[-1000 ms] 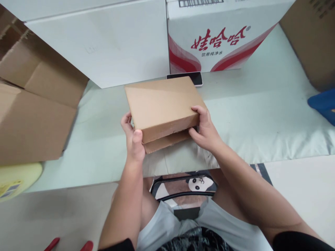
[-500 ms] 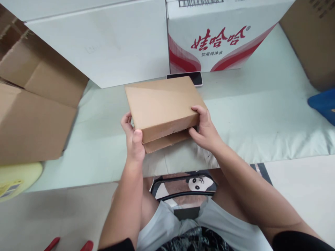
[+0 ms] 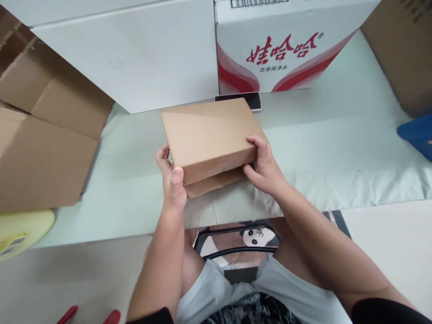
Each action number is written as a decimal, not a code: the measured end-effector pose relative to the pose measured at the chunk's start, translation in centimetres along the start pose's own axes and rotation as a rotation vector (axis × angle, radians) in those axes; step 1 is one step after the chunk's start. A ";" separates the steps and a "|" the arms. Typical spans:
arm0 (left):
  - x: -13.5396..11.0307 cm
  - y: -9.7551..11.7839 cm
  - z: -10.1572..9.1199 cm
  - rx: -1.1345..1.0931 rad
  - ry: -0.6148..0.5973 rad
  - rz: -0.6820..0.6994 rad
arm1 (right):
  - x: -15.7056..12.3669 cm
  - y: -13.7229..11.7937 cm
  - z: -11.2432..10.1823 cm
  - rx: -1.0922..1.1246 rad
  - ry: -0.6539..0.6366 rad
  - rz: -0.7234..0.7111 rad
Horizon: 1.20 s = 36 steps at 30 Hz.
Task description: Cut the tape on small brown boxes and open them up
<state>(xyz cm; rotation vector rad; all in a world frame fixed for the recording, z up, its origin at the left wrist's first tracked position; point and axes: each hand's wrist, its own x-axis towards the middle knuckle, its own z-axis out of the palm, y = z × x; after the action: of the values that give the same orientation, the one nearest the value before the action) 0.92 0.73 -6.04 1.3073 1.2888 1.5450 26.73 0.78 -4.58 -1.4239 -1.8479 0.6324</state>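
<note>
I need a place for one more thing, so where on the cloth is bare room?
Widest: between the right hand and the blue object. Smaller: between the left hand and the brown cardboard. Crowded: behind the held box, by the flat device and white cartons.

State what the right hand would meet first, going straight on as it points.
The small brown box, which the right hand holds by its near right corner; beyond it, probably the plain white carton, though depth is unclear.

娃哈哈® [image 3: 284, 48], 饮用纯净水 [image 3: 273, 69], on red-white carton [image 3: 288, 27]
</note>
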 end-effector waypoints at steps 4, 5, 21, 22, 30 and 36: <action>0.0 0.1 0.0 0.005 -0.002 -0.008 | 0.0 0.0 0.0 0.006 0.000 0.002; 0.0 0.0 0.0 0.009 -0.002 -0.008 | 0.0 0.0 0.0 0.006 0.001 0.003; -0.2 0.9 0.6 -0.064 0.051 0.046 | 0.1 -0.2 0.1 -0.017 0.004 -0.001; -0.2 0.9 0.6 -0.070 0.051 0.046 | 0.1 -0.2 0.1 -0.013 -0.001 -0.001; -0.1 0.9 0.5 -0.060 0.046 0.020 | 0.0 -0.2 0.1 0.026 -0.003 0.015; -0.1 0.8 0.3 -0.040 0.047 -0.026 | 0.0 -0.3 0.3 0.028 0.010 0.027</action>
<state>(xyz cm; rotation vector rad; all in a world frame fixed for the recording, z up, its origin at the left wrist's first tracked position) 1.29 0.53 -5.28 1.2314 1.2928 1.5835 26.33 0.75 -4.52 -1.4333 -1.8080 0.6603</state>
